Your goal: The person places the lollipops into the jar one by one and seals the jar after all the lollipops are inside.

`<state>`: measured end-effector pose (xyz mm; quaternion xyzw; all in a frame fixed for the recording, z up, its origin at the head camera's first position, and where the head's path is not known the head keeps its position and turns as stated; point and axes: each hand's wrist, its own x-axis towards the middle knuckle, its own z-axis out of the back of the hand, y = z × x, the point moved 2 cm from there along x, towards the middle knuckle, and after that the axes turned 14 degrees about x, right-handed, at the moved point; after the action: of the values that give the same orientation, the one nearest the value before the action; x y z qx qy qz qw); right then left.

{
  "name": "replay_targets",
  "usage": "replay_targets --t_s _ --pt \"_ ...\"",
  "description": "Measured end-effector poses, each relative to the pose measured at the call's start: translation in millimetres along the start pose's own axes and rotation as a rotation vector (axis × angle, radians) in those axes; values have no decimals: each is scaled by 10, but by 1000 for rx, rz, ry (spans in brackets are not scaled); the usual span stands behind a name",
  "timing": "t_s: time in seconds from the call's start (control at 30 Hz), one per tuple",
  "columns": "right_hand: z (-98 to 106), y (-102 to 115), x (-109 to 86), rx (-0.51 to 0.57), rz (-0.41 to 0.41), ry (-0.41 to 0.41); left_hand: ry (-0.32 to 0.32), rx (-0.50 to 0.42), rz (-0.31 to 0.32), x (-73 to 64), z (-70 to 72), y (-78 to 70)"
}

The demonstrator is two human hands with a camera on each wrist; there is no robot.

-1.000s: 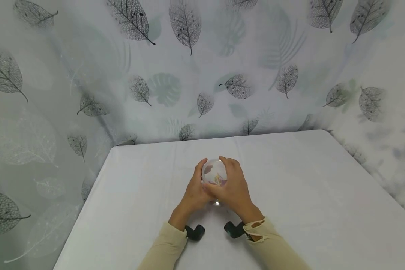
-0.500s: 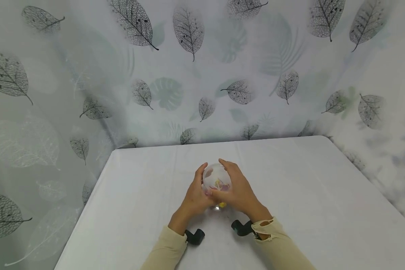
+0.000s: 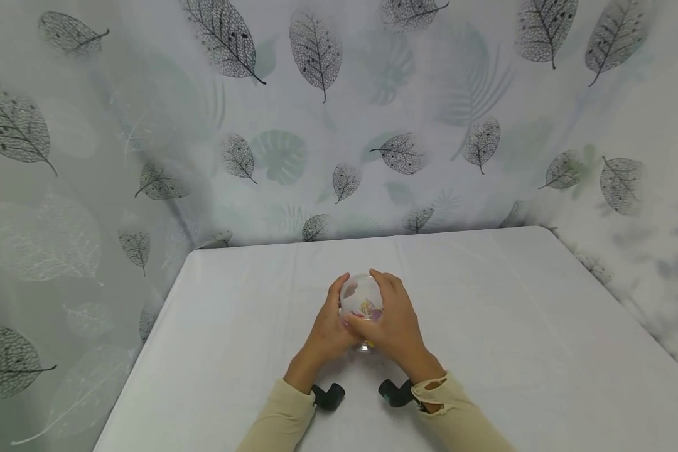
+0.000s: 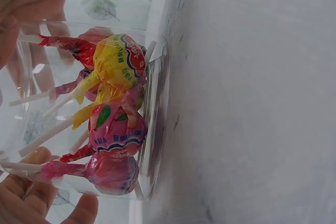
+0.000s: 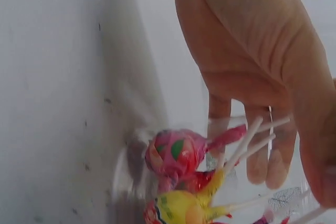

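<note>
A clear jar (image 3: 360, 295) stands upright on the white table, held between both hands near its top. My left hand (image 3: 329, 328) curls around its left side, and my right hand (image 3: 394, 319) grips its right side, with the thumbs meeting at the front. Wrapped lollipops show through the wall in the left wrist view: a yellow lollipop (image 4: 116, 62) and a pink lollipop (image 4: 116, 125) with a green leaf print among several others, sticks toward the jar's top. In the right wrist view another view of a yellow lollipop (image 5: 181, 207) appears. Whether a lid covers the jar I cannot tell.
The white table (image 3: 248, 295) reaches back to a leaf-patterned curtain (image 3: 339, 125) that surrounds it on the back and sides. Dark camera mounts (image 3: 329, 397) project from both wrists just above the table.
Half a second ago the right wrist swung outward slightly, and it has since come back in. Both hands stay around the jar. The head view has tilted up slightly since the first frame.
</note>
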<state>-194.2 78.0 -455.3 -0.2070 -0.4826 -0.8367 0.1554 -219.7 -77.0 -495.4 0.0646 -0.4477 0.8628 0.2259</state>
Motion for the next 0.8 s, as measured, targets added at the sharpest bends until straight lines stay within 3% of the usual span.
replay_targets --t_s 0.1,0.23,0.37,0.47,0.57,0.8 --pt "-16 29 -16 -35 0 -26 5 -6 6 4 -4 1" --pt "48 34 3 -55 12 47 19 -15 21 5 5 -10" --pt "165 -16 49 57 -22 172 33 -10 32 0 10 -16" --pt "197 -67 68 131 -43 216 37 -4 32 -4 7 -17" --pt "170 -104 69 129 -15 213 26 -4 23 -7 11 -19" --pt "84 -81 66 63 64 115 2 3 17 -1 32 -22"
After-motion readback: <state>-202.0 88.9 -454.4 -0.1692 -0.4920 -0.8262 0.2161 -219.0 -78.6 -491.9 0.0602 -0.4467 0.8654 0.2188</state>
